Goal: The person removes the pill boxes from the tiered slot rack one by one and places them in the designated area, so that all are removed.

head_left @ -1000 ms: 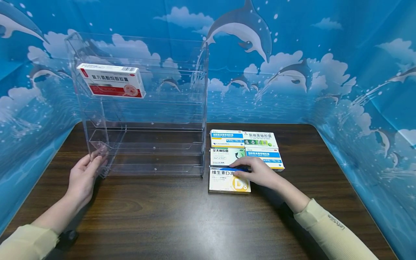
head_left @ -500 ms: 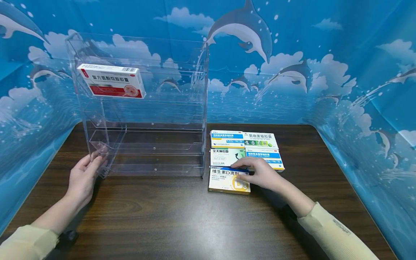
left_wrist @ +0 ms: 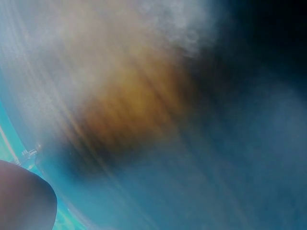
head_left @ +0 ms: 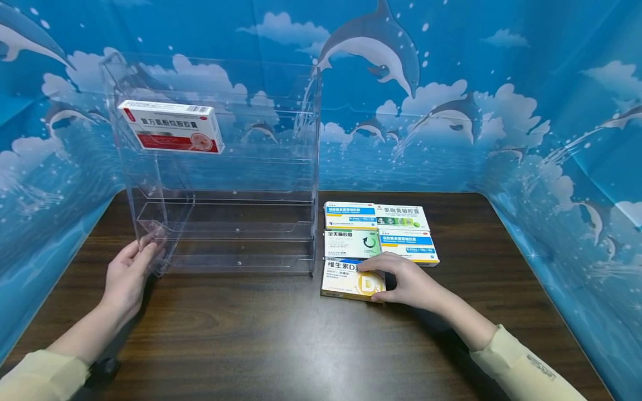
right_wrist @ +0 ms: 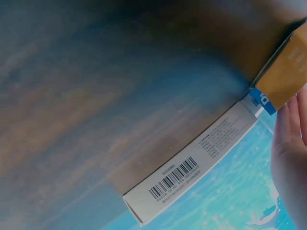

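Note:
My left hand [head_left: 126, 275] grips the lower left side of a clear acrylic display rack [head_left: 273, 230]. In the left wrist view only a blurred fingertip [left_wrist: 25, 199] shows. My right hand [head_left: 403, 280] holds the right end of a white and yellow vitamin D medicine box [head_left: 343, 282], thumb at the near edge and fingers on top towards the far edge. That box lies flat on the table, frontmost in a group of boxes. From the right wrist, its orange side [right_wrist: 283, 72] appears beside the hand [right_wrist: 290, 153], with a white barcoded box [right_wrist: 192, 165] nearby.
A red and white medicine box [head_left: 175, 128] leans on an upper left tier of the rack. Behind the vitamin D box lie a green and white box [head_left: 346, 243], two blue and white boxes [head_left: 408, 245] and another green-banded box [head_left: 401, 216]. Dolphin-printed cloth [head_left: 401, 139] surrounds the table [head_left: 241, 345].
My right hand has shifted slightly towards me, its thumb moving from the top of the vitamin D box to the near edge. The left hand stays on the rack.

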{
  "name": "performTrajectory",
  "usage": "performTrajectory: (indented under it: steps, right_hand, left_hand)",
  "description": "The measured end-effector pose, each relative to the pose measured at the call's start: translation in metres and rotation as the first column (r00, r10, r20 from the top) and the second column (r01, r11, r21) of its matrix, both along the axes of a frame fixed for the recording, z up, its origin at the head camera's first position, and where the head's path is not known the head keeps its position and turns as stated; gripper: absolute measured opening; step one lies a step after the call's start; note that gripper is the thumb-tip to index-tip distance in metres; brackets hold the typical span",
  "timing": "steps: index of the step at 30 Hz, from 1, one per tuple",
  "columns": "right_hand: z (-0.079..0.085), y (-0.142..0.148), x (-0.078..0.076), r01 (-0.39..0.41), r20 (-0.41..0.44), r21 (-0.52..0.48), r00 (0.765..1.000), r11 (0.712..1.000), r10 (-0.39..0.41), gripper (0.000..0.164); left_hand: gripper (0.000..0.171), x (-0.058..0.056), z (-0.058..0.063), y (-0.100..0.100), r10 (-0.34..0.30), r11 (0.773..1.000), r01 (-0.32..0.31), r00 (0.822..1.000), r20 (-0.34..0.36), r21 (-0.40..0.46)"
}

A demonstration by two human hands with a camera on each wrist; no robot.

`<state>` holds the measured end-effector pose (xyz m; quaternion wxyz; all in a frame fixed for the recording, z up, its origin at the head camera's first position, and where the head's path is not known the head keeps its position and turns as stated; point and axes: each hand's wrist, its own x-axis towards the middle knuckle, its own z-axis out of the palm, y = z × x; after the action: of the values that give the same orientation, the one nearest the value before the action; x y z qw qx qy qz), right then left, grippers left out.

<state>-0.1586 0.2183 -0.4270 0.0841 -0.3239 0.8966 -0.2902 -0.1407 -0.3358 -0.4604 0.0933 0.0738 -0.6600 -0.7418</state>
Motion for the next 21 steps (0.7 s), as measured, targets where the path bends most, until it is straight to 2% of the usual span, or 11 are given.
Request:
performTrajectory:
  steps: [7,15,21]
  right_hand:
    - [-0.0018,-0.0001,-0.0019,-0.017,-0.019,0.002,1.0,1.0,0.017,0.063]
    - [0.0019,-0.0015,-0.0041,-0.021,-0.009,0.006,1.0,1.0,0.021,0.06]
    - [0.0021,-0.0004,-0.0051,-0.016,-0.005,0.023,1.0,1.0,0.016,0.06]
  left_hand:
    - [0.041,0.0002,0.0007,-0.0013,0.012,1.0,-0.011,0.999,0.046,-0.002]
    - [0.03,-0.0003,0.001,0.0007,0.018,1.0,-0.018,1.0,-0.011,0.023]
    - [0.03,-0.0001,-0.0001,0.0018,0.021,1.0,-0.02,0.999,-0.026,0.017]
